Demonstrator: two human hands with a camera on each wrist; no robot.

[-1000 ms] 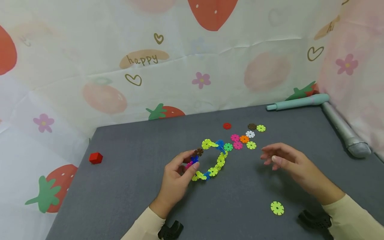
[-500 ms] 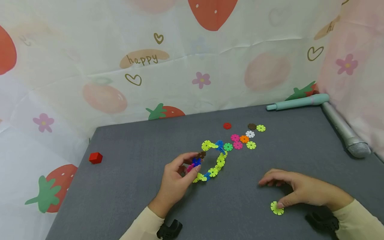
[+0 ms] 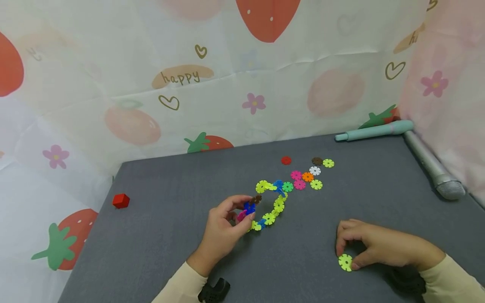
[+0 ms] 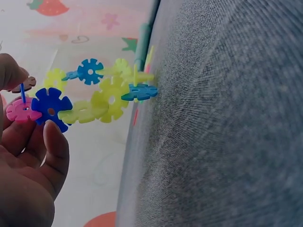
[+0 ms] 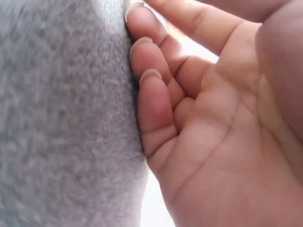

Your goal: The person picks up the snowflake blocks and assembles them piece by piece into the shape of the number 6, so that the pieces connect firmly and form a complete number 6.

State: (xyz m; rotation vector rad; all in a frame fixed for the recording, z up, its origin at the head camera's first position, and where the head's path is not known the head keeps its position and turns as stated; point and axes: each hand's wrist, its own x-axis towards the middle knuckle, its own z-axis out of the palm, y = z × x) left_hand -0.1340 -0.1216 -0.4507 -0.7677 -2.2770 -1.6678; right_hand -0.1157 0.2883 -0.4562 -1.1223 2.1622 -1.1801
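Observation:
My left hand (image 3: 223,225) pinches one end section of a chain of interlocking plastic snowflake discs (image 3: 278,205). Pink, blue and brown discs are at its fingers; yellow-green and blue ones curve round to the right in an open loop. In the left wrist view, the thumb touches a dark blue disc (image 4: 52,109) beside a pink disc (image 4: 22,109). Near the front right, my right hand (image 3: 386,244) pinches a loose yellow-green snowflake disc (image 3: 345,262) at its edges, low at the table. That disc is hidden in the right wrist view, where curled fingers (image 5: 156,101) touch the grey cloth.
Behind the chain lie loose discs, among them a green disc (image 3: 288,187), an orange disc (image 3: 307,176) and a red disc (image 3: 286,160). A red block (image 3: 121,200) sits far left. A silver microphone (image 3: 435,168) and a mint-green stick-like object (image 3: 375,131) lie back right.
My right hand has come down toward the front edge and taken hold of the loose yellow-green disc. The left hand has shifted its end of the chain slightly right and nearer.

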